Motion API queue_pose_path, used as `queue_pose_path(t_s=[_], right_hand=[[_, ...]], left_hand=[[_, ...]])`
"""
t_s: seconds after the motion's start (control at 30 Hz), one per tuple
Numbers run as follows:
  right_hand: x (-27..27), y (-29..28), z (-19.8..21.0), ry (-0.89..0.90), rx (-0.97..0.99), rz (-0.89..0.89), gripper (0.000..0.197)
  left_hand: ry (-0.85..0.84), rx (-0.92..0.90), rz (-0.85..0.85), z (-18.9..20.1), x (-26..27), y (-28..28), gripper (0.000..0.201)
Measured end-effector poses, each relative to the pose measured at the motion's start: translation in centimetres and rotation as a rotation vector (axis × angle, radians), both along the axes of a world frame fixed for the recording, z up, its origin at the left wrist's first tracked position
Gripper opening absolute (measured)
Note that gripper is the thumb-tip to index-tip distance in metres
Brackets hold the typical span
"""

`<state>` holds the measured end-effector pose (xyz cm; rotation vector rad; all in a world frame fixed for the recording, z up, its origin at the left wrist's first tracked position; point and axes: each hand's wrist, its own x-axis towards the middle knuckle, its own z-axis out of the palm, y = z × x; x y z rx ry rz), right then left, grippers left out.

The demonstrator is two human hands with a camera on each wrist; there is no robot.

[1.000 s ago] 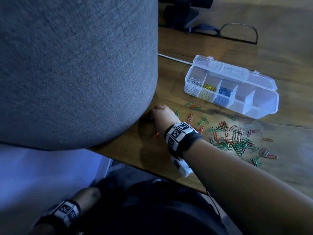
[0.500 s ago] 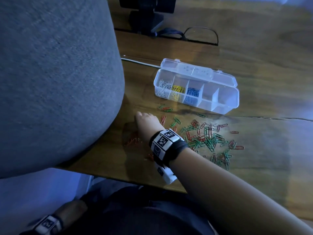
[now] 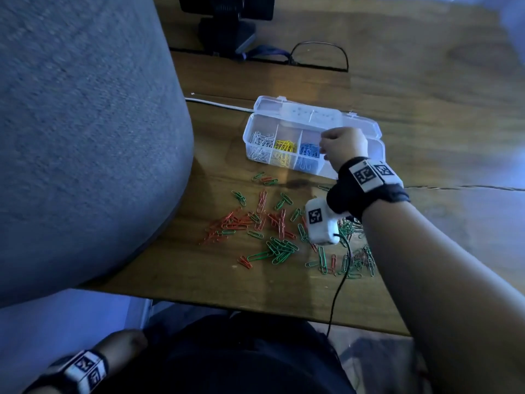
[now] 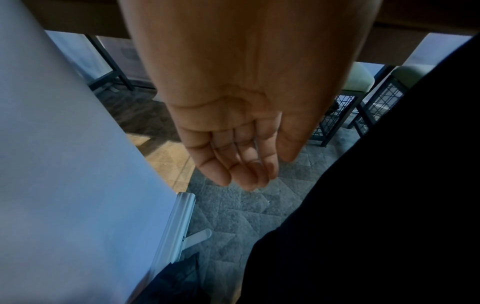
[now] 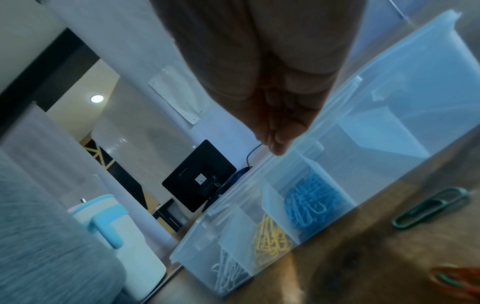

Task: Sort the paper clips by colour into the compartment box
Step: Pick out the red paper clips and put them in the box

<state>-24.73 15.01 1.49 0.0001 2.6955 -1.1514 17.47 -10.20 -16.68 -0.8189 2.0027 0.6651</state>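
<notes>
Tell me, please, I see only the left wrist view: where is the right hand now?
Observer: The right hand hovers over the compartment box, just right of the blue paper clips.
Operator: Does it hold a clip?
Observer: I cannot tell; its fingertips are bunched together and no clip shows.
Operator: Which colours lie on the table?
Observer: Red paper clips and green paper clips lie loose on the table.

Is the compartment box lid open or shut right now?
Open. The compartment box has its clear lid folded back behind it, leaving white, yellow and blue clips exposed.
</notes>
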Motion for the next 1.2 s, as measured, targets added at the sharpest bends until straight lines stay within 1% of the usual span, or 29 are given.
queue_pose_path(t_s=[0.03, 0.1, 0.13, 0.2, 0.3, 0.4, 0.47, 0.53, 0.6, 0.67, 0.77, 0.83, 0.9, 0.93, 0.97, 1.0, 1.07, 1.13, 1.2], right_hand=[[0.3, 0.5, -0.3, -0.007, -0.002, -0.002, 0.025], [1.8, 1.6, -0.6, 0.009, -0.021, 0.011, 0.025], [2.8, 2.3, -0.6, 0.017, -0.009, 0.032, 0.024], [5.3, 3.7, -0.6, 0.055, 0.040, 0.074, 0.024], [9.7, 5.7, -0.4, 0.122, 0.144, 0.127, 0.020], [13.4, 7.2, -1.6, 0.046, 0.226, 0.270, 0.019], [15.3, 7.8, -2.9, -0.003, 0.295, 0.370, 0.022], [17.1, 8.0, -3.7, -0.051, 0.349, 0.465, 0.030], [18.3, 7.7, -4.2, -0.109, 0.403, 0.557, 0.039], [18.7, 7.2, -4.2, -0.127, 0.404, 0.591, 0.044], [18.4, 6.8, -4.2, -0.046, 0.319, 0.544, 0.038], [17.8, 6.5, -4.2, 0.003, 0.287, 0.497, 0.033], [17.0, 5.9, -4.2, 0.035, 0.270, 0.462, 0.027], [16.5, 5.5, -4.1, 0.044, 0.263, 0.447, 0.026], [15.9, 4.9, -4.0, 0.047, 0.257, 0.431, 0.025], [15.3, 4.1, -3.9, 0.048, 0.254, 0.413, 0.024], [14.3, 2.4, -4.0, 0.037, 0.260, 0.394, 0.023], [13.8, 0.9, -4.2, -0.005, 0.290, 0.412, 0.023], [13.8, -0.2, -4.4, -0.024, 0.363, 0.452, 0.025]], left_hand=[[0.006, 0.015, 0.017, 1.0, -0.7, 0.3, 0.019], [-0.007, 0.020, -0.018, 2.4, -1.1, 0.8, 0.020], [-0.022, 0.032, -0.058, 3.0, -1.4, 0.9, 0.020], [-0.012, 0.052, -0.088, 4.4, -2.1, 1.6, 0.020], [0.096, 0.077, -0.143, 5.6, -3.1, 2.2, 0.019], [0.177, 0.052, -0.209, 6.3, -4.3, 2.6, 0.012], [0.223, 0.043, -0.235, 7.4, -5.5, 3.2, 0.012], [0.212, 0.042, -0.270, 7.9, -6.3, 3.6, 0.018], [0.151, 0.039, -0.332, 8.3, -6.6, 4.0, 0.024], [0.115, 0.029, -0.364, 8.7, -6.6, 4.2, 0.029], [0.133, 0.034, -0.361, 9.5, -6.8, 4.6, 0.031], [0.144, 0.095, -0.337, 10.6, -7.3, 4.6, 0.026], [0.156, 0.211, -0.311, 11.9, -8.3, 4.8, 0.014], [0.179, 0.270, -0.296, 12.8, -8.9, 5.0, 0.009], [0.224, 0.302, -0.281, 13.7, -9.5, 5.3, 0.008], [0.287, 0.292, -0.259, 14.3, -10.2, 5.6, 0.009], [0.440, 0.188, -0.195, 15.1, -11.5, 6.2, 0.009], [0.580, 0.070, -0.106, 15.3, -12.9, 6.8, 0.008], [0.678, -0.044, -0.066, 15.2, -14.3, 7.3, 0.005]])
